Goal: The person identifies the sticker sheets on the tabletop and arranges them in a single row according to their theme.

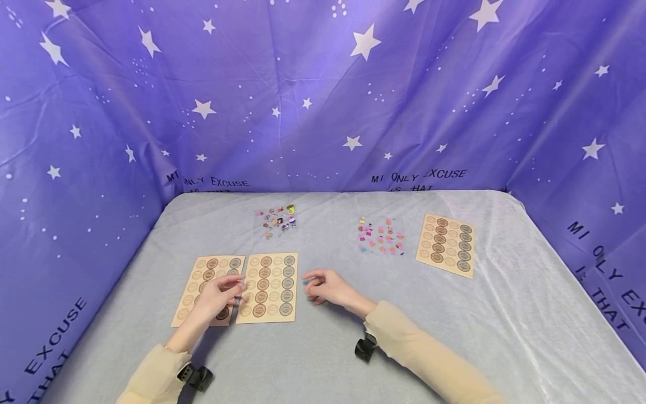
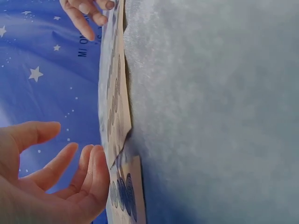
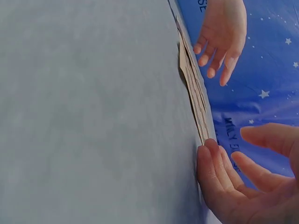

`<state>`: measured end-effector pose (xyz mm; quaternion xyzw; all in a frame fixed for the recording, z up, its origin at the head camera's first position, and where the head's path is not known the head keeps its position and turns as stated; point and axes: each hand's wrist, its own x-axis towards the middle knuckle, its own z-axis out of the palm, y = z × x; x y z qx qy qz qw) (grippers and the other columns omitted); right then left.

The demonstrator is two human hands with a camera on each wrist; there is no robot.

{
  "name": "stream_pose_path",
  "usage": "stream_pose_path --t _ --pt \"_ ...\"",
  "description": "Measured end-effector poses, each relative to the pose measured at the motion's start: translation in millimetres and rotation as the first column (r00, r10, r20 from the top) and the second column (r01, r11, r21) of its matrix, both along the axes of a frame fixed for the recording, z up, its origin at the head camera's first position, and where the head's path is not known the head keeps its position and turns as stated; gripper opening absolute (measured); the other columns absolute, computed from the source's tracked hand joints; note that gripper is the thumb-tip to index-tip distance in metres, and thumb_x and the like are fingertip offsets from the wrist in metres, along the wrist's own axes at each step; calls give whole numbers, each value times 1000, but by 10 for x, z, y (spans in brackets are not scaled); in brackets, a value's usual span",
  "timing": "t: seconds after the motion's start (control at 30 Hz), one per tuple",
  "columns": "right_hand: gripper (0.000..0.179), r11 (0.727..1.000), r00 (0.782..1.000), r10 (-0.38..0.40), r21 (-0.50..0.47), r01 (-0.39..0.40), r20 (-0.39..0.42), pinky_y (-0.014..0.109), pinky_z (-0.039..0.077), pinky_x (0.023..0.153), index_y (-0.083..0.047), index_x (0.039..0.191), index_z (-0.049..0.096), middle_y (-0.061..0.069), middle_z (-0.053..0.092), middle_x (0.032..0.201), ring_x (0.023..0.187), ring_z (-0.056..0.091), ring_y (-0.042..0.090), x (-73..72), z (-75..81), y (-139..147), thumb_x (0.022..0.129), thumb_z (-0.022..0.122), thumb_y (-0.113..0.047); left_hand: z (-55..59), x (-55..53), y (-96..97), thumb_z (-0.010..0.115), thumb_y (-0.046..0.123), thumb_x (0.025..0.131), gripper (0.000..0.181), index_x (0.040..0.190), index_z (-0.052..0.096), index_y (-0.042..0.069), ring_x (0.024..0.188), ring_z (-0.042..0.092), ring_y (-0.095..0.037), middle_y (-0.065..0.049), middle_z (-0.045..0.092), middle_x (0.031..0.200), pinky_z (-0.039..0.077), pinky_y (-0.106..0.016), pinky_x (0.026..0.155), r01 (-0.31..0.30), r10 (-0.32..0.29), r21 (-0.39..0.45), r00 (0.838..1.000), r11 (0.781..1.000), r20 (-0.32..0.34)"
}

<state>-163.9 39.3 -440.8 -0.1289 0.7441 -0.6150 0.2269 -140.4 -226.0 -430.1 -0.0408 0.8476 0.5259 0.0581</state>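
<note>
From here, my left hand (image 1: pixel 214 298) and right hand (image 1: pixel 334 288) hang loose and empty by the left sticker sheet (image 1: pixel 189 299) and middle sticker sheet (image 1: pixel 274 289), seemingly paired already; the right sticker sheet (image 1: pixel 446 245), apart, likely remains.

Free tabletop (image 1: pixel 378 280) separates right fingers (image 1: pixel 315 273) from rightmost sheet (image 1: pixel 446 246).

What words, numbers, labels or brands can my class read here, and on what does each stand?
"MI ONLY EXCUSE": purple backdrop, repeated, letters partly lost in folds.
"IS HAT": beneath it at the back, partly hidden.
"THAT": the backdrop's left and right sides.
Three tan sheets: print in circles too small to read.
Small colourful pieces: nothing readable.
</note>
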Motion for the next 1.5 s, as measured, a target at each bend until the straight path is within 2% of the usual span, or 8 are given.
stream_pose_path --t 0.23,0.33,0.43,0.57,0.73,0.9,1.23,1.5 --pt "36 1000 998 21 10 -21 -64 37 54 63 12 114 50 27 60 91 75 61 32 1 38 229 81 53 0 41 -48 96 57 8 83 34 113 55 -8 72 60 -19 -16 62 91 52 -25 59 40 -40 -12 999 999 -14" --pt "35 1000 998 11 9 -11 -68 43 53 67 14 115 49 31 57 94 80 59 39 53 186 325 82 51 2 61 -69 150 57 6 82 33 113 55 -8 73 60 -22 -18 61 92 52 -27 59 59 -59 0 998 998 -28" --pt "35 1000 998 11 7 -11 -66 44 52 69 14 116 47 32 56 97 84 57 41 50 223 441 83 50 1 68 -99 215 56 4 82 33 112 55 -9 69 59 -20 -19 61 92 52 -27 58 77 -76 24 996 997 -38" --pt "36 1000 996 10 7 -10 -89 40 53 68 12 117 48 30 57 99 85 58 38 -7 135 602 85 50 -4 62 -153 313 56 6 82 31 111 57 -6 66 57 -18 -15 61 91 51 -27 56 85 -85 16 996 996 -29" --pt "37 1000 993 1 11 0 -120 42 53 68 13 117 46 30 56 99 86 58 39 -3 148 789 86 50 -5 46 -224 449 56 5 82 30 110 58 -6 73 58 -21 -15 61 91 52 -28 61 116 -115 26 992 993 -46" --pt "37 999 988 -31 25 35 -149 43 52 67 15 117 46 31 56 99 84 58 41 4 173 971 86 51 -4 50 -273 597 56 3 81 30 109 57 -8 69 59 -23 -16 61 89 52 -30 59 168 -165 63 985 984 -57" --pt "36 989 976 -126 54 137 -177 42 53 65 16 116 46 33 55 99 80 61 33 63 243 1333 85 51 -2 93 -344 931 55 4 82 30 109 58 -7 75 59 -31 -17 64 91 52 -35 62 270 -264 52 960 962 -96" --pt "36 980 964 -167 71 185 -206 42 53 65 18 116 44 36 53 102 77 62 28 123 279 1632 85 51 1 112 -389 1190 55 4 82 31 111 56 -7 77 58 -36 -17 61 92 52 -40 64 375 -368 60 924 925 -100"
